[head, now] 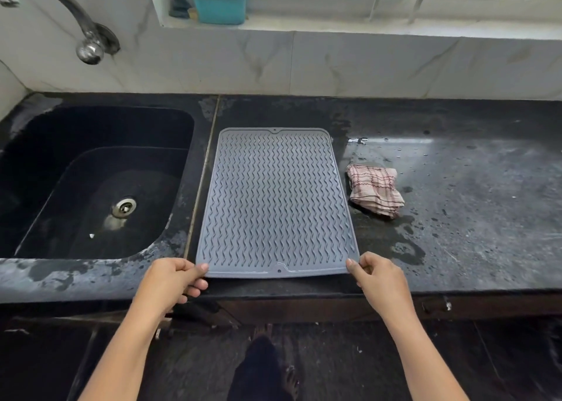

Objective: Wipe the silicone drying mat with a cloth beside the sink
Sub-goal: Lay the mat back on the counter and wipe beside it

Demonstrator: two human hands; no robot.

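A grey silicone drying mat (pixel 275 200) with wavy ridges lies flat on the dark counter, just right of the sink. My left hand (pixel 175 279) pinches its near left corner, thumb on top. My right hand (pixel 375 276) pinches the near right corner the same way. A folded checked cloth (pixel 375 192), pink and white, lies on the counter to the right of the mat, apart from it and from both hands.
A black sink (pixel 91 184) with a metal drain sits left of the mat. A chrome tap (pixel 60 8) curves above it. The wet black countertop (pixel 471 203) stretches right. A teal tub (pixel 219 2) stands on the window ledge behind.
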